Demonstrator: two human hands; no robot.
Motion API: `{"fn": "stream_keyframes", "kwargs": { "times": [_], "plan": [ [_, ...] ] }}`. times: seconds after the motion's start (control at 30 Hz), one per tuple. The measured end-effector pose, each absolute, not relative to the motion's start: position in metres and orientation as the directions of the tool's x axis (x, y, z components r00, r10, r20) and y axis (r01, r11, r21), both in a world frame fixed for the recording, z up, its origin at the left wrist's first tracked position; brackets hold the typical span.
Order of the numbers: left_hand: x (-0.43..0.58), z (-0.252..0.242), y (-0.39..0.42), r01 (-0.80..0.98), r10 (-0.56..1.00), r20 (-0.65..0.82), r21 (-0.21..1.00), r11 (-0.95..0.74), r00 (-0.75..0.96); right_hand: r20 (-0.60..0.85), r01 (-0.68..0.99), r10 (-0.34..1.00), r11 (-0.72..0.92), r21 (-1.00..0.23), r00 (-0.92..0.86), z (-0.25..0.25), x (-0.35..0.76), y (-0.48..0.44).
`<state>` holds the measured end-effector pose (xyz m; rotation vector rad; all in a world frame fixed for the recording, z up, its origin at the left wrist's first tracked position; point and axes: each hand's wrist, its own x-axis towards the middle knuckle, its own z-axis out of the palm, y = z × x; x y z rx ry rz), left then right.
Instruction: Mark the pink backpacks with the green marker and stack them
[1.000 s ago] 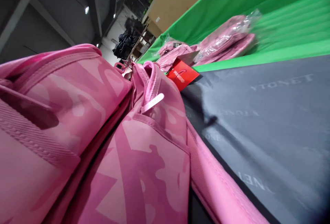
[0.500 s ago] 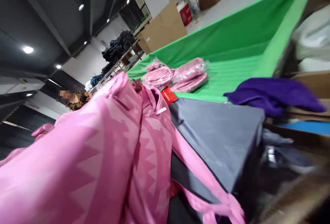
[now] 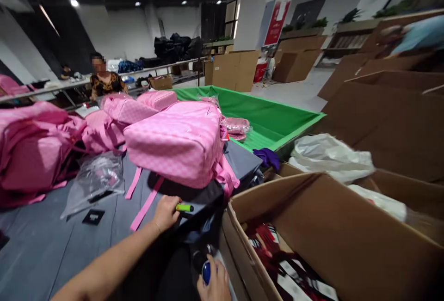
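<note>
My left hand [image 3: 167, 214] is closed at the edge of the grey-covered table, in front of a pink checked backpack [image 3: 173, 146]. A bright green marker with a dark tip [image 3: 184, 208] sticks out of its fist to the right. Lower down, beside a cardboard box, my right hand [image 3: 215, 280] is wrapped round a rounded blue object [image 3: 206, 273]; its kind is unclear. The backpack lies on its side, with pink straps hanging toward me. To its left are a clear plastic bag [image 3: 99, 181] and a small black card [image 3: 93, 217].
More pink backpacks [image 3: 38, 148] cover the table's left side. Behind stands a green-lined bin [image 3: 277, 120] with plastic-wrapped pink items. An open cardboard box [image 3: 298, 218] at right holds dark red tagged goods [image 3: 274, 250]. Another person [image 3: 106, 81] is across the table.
The view has levelled and drawn back from the pink backpack, which filled the foreground before. Both my hands, out of sight earlier, now show at the bottom.
</note>
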<state>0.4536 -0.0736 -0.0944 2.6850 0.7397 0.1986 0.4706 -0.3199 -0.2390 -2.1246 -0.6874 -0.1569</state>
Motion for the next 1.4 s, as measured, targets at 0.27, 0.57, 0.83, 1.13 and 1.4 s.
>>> {"fn": "stream_keyframes", "kwargs": {
  "times": [0.27, 0.57, 0.83, 1.13, 1.4],
  "plan": [
    [0.279, -0.059, -0.07, 0.821, 0.868, 0.028, 0.312, -0.479, 0.496, 0.154, 0.518, 0.61, -0.481, -0.707, 0.777, -0.051, 0.468, -0.378],
    [0.13, -0.083, -0.029, 0.883, 0.932, 0.074, 0.3, -0.36, 0.354, 0.349, 0.705, 0.692, -0.325, -0.631, 0.632, 0.146, 0.438, -0.308],
    [0.141, -0.03, -0.078, 0.653, 0.851, 0.268, 0.55, -0.52, 0.452, 0.385, 0.872, 0.818, -0.26, -0.416, 0.427, 0.223, 0.379, -0.22],
    [0.19, 0.059, -0.119, 0.107, 0.684, 0.617, 0.707, -0.699, 0.388, 0.402, 0.958, 0.902, -0.04, -0.284, 0.157, 0.225, 0.314, -0.178],
    [0.173, 0.067, -0.129, -0.3, 0.614, 0.437, 0.899, -0.319, 0.657, 0.347, 0.892, 0.866, 0.429, -0.141, -0.361, 0.238, 0.327, -0.183]
  ]
}}
